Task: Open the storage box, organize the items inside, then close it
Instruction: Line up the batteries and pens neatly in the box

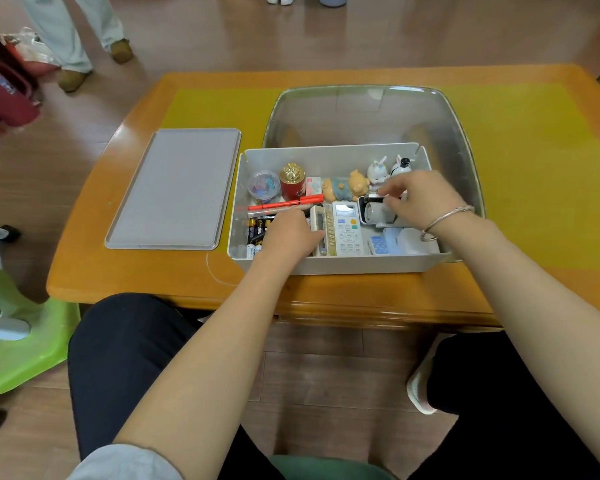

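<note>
On the table (326,296), both hands reach inside the open storage box (361,265): left hand (288,233) grips a remote (321,233), right hand (420,199) pinches a tape dispenser (376,213).

**Low wooden table in a wood-floored room**

An orange-brown wooden table (146,278) w/ a yellow-green mat (534,174) stands on light brown plank flooring (194,32), glossy under soft overhead light. Far beyond the table, a bystander's pale trousers (66,26) & tan shoes. Left of it: a lime-green plastic stool (25,344), a maroon bag (4,95).
</note>
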